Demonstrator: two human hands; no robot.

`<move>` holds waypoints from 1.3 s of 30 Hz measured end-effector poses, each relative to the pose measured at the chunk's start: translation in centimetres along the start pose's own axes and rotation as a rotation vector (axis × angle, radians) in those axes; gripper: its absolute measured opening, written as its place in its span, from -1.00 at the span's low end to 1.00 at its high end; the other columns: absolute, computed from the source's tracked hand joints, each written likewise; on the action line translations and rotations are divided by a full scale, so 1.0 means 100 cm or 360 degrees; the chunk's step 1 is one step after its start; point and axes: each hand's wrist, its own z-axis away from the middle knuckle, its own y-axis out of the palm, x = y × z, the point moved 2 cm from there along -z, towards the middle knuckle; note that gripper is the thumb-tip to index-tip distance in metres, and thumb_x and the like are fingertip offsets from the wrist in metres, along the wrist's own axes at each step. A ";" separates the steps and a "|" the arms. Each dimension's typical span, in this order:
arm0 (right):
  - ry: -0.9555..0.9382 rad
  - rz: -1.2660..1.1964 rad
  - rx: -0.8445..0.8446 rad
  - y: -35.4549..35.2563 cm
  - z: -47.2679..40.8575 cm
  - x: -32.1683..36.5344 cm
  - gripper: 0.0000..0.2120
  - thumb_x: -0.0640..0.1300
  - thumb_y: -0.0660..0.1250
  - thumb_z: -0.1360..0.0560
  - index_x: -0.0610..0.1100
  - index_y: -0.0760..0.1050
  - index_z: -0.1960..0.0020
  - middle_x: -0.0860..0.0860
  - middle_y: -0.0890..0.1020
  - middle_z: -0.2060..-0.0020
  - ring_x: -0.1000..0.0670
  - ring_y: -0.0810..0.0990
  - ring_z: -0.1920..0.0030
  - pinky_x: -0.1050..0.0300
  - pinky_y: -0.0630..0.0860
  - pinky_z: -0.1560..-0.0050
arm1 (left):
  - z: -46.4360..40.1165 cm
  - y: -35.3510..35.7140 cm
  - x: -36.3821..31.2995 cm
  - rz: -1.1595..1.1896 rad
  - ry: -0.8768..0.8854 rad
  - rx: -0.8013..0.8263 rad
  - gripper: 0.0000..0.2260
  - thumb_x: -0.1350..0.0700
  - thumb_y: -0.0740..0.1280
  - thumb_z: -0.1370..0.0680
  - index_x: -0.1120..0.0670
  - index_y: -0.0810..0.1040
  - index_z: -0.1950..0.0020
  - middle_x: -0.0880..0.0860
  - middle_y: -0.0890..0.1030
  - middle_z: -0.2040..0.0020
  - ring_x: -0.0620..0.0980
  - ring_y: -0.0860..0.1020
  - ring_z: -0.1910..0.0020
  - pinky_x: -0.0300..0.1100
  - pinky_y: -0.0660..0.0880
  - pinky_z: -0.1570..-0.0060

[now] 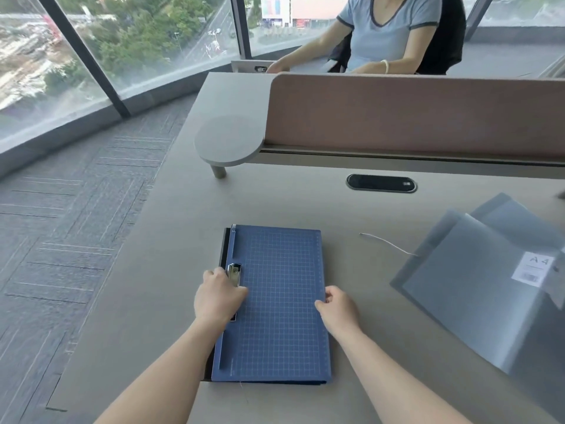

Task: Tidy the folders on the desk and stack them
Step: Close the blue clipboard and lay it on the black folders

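Note:
A blue grid-printed clipboard folder [278, 304] lies flat on the desk [153, 301] in front of me, with a dark folder edge showing under its left side. My left hand [218, 296] rests on its left edge over the metal clip [234, 273], fingers curled. My right hand [337, 307] pinches the folder's right edge. Grey translucent folders [477, 289], one with an A4 label, lie fanned at the right, apart from both hands.
A thin white string [388, 243] lies between the blue folder and the grey ones. A black cable port [380, 182] sits by the brown divider panel [412, 114]. A round side shelf [229, 142] juts left. Another person sits beyond the divider.

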 end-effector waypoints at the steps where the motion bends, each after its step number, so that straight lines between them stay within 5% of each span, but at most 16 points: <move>1: 0.0004 0.0017 -0.0005 0.003 0.000 0.001 -0.95 -0.14 0.29 -0.52 -0.06 0.52 0.04 0.06 0.60 0.30 0.03 0.50 0.40 0.15 0.38 0.40 | -0.002 0.001 0.002 0.0009 0.0006 -0.0002 -0.78 0.10 0.30 -0.41 0.17 0.43 0.00 0.10 0.45 0.01 0.18 0.53 0.15 -0.08 0.42 0.19; 9: 0.0013 0.0293 -0.0111 0.016 -0.003 0.005 -0.74 -0.14 0.26 -0.54 -0.15 0.49 -0.20 -0.04 0.51 -0.12 0.13 0.42 0.35 0.26 0.29 0.45 | -0.011 0.008 0.012 -0.0014 0.0014 -0.0001 -0.69 0.09 0.30 -0.43 0.17 0.43 -0.14 0.14 0.48 -0.09 0.20 0.53 0.07 -0.06 0.41 0.13; 15: -0.0014 0.0394 -0.0132 0.020 -0.001 0.005 -0.64 -0.11 0.25 -0.54 -0.09 0.43 -0.33 0.01 0.48 -0.09 -0.02 0.57 0.17 0.07 0.58 0.15 | -0.013 0.011 0.018 -0.0134 -0.0018 0.0010 -0.66 0.06 0.27 -0.44 0.12 0.42 -0.19 0.10 0.48 -0.13 0.15 0.46 -0.13 -0.06 0.37 0.07; 33: -0.0017 0.0286 -0.0135 0.016 -0.005 0.002 -0.58 -0.10 0.29 -0.53 -0.03 0.39 -0.38 -0.01 0.53 -0.08 0.02 0.53 0.10 0.15 0.46 0.15 | -0.018 0.002 0.014 0.0050 -0.0039 -0.0015 -0.58 -0.06 0.26 -0.49 0.09 0.37 -0.29 0.08 0.47 -0.21 0.13 0.44 -0.20 -0.05 0.36 0.04; 39: 0.0032 0.0158 -0.0188 0.002 -0.003 -0.003 -0.62 -0.11 0.30 -0.52 -0.04 0.44 -0.34 0.00 0.55 0.00 0.00 0.53 0.06 0.15 0.45 0.07 | -0.023 -0.002 -0.013 0.0040 0.0233 -0.0137 -0.53 -0.03 0.26 -0.52 0.07 0.34 -0.40 0.09 0.43 -0.30 0.12 0.37 -0.25 -0.06 0.40 -0.03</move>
